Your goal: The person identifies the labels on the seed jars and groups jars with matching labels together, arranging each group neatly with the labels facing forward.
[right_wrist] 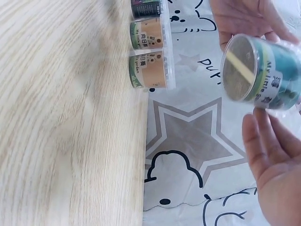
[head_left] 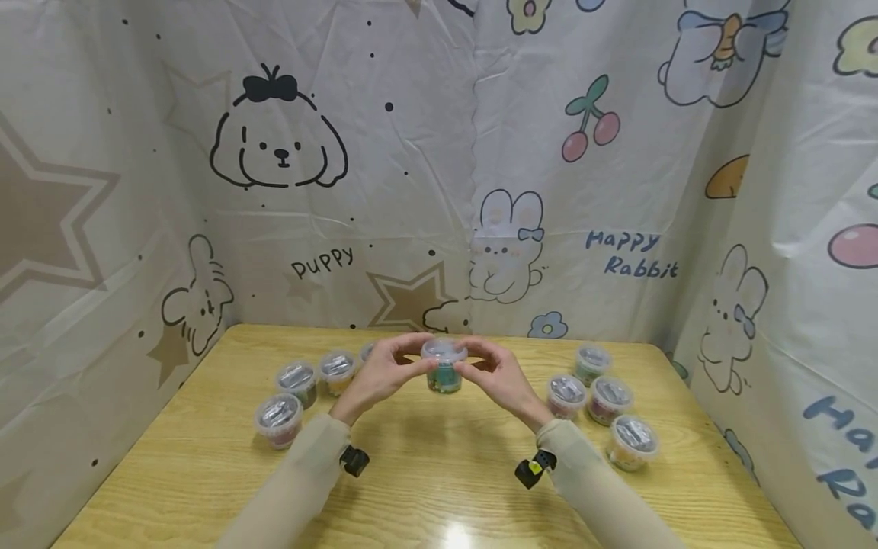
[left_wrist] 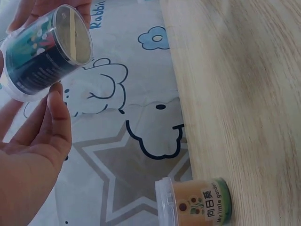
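A clear-lidded cup with a teal label (head_left: 444, 375) is held above the back middle of the table by both hands. My left hand (head_left: 387, 369) grips its left side and my right hand (head_left: 501, 377) its right side, thumbs in front. The left wrist view shows the cup (left_wrist: 35, 54) tilted, its clear base towards the camera, with the left hand (left_wrist: 40, 146) around it. Through the base in the right wrist view, a pale stick shows inside the cup (right_wrist: 277, 80), beside the right hand (right_wrist: 277, 165).
Several lidded cups stand at the left of the wooden table (head_left: 439, 465), one at the front (head_left: 279, 421). Another group stands at the right, its nearest cup (head_left: 632, 443) close to the right sleeve. A printed cloth (head_left: 411, 191) hangs behind and at both sides.
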Available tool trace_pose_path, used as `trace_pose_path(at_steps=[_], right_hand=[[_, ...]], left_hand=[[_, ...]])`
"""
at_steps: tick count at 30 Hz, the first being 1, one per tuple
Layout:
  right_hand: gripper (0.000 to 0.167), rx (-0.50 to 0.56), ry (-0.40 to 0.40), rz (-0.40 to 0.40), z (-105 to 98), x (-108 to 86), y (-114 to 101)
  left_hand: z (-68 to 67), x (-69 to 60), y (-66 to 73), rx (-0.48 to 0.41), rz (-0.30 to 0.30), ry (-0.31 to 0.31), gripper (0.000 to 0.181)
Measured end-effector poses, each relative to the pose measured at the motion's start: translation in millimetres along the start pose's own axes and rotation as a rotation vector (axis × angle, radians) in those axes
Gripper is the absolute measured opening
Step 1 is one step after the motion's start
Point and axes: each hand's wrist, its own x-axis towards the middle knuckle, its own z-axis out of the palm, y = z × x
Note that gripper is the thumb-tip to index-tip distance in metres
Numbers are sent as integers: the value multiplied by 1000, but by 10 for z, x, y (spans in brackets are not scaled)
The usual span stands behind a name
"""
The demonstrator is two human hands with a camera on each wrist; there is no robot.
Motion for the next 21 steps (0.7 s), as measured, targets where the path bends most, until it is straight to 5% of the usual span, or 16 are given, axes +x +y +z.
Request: trace_pose_path(at_steps=[10,21], right_hand=[[29,-43,146,47,55,-17,29],[37,-47,187,-1,181,-67,11]], left_hand=[[123,-4,-42,176,76,153,29],[142,-56,-92,222,124,178,32]])
